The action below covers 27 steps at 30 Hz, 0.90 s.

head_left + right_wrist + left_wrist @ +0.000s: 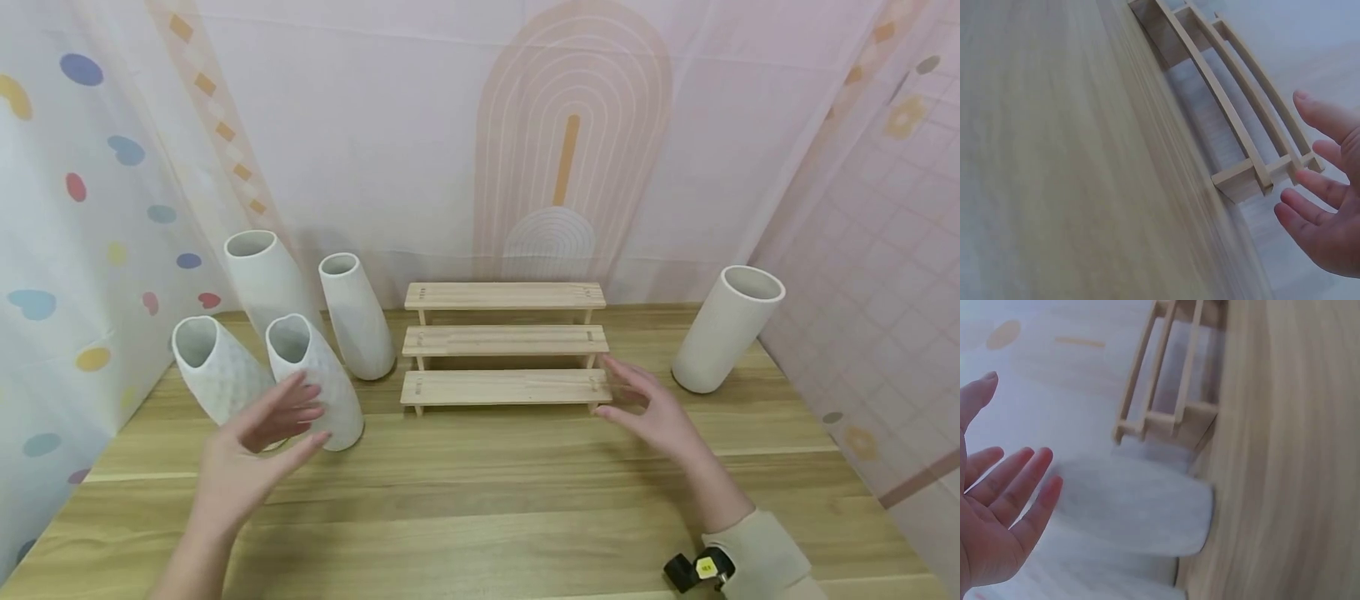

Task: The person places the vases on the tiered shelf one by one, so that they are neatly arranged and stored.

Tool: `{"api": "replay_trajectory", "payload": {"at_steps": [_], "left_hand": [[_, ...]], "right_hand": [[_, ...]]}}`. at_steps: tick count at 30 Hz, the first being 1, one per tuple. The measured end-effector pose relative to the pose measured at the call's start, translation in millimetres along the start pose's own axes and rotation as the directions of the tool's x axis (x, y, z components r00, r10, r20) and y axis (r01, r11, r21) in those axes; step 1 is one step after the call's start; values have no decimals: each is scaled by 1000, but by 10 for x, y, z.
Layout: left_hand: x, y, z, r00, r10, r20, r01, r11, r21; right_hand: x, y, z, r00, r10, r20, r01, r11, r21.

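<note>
A three-tier wooden shelf [506,387] stands at the middle of the table, its bare steps rising toward the back. My right hand [654,417] is just off the shelf's right end, fingers spread and nothing between them. On the left, my left hand [251,450] hovers in front of a dimpled white vase [341,408], overlapping it in the head view. In the left wrist view that hand's fingers are loosely spread beside the blurred vase [1141,506], holding nothing. Another dimpled vase [225,375] is at its left, partly hidden by the hand.
Behind these two are a wide white vase [266,271] and a slimmer white vase [356,321]. A cylindrical white vase [723,333] stands at the right rear. Patterned curtains [360,125] enclose the wooden table [465,508] at the back and sides.
</note>
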<state>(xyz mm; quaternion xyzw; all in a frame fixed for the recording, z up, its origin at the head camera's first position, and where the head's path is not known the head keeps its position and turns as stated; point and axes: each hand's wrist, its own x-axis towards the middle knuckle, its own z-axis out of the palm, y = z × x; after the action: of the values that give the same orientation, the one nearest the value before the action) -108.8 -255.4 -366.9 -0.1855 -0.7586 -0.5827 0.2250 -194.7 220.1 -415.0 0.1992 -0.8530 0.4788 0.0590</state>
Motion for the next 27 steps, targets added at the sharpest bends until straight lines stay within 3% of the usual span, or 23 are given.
{"api": "replay_trajectory", "payload": {"at_steps": [3, 5, 9, 17, 22, 27], "left_hand": [[-2, 14, -143, 1000, 7, -29, -11, 992, -124], [3, 9, -219, 998, 44, -52, -53, 980, -193], [30, 7, -332, 992, 84, -95, -106, 962, -251], [121, 97, -411, 986, -39, -165, 26, 997, -79], [204, 85, -400, 988, -40, -147, 51, 996, 75], [263, 17, -365, 994, -50, -94, 59, 994, 90]], "right_hand": [[14, 31, -13, 1000, 18, 11, -18, 1000, 13], [26, 37, -17, 999, 33, 19, -33, 999, 17], [49, 42, -18, 997, 71, 25, -71, 997, 20], [65, 81, -34, 990, 134, 37, -136, 989, 51], [83, 135, -45, 989, 138, 47, -141, 988, 64], [115, 177, -27, 993, 110, 36, -111, 993, 31]]}}
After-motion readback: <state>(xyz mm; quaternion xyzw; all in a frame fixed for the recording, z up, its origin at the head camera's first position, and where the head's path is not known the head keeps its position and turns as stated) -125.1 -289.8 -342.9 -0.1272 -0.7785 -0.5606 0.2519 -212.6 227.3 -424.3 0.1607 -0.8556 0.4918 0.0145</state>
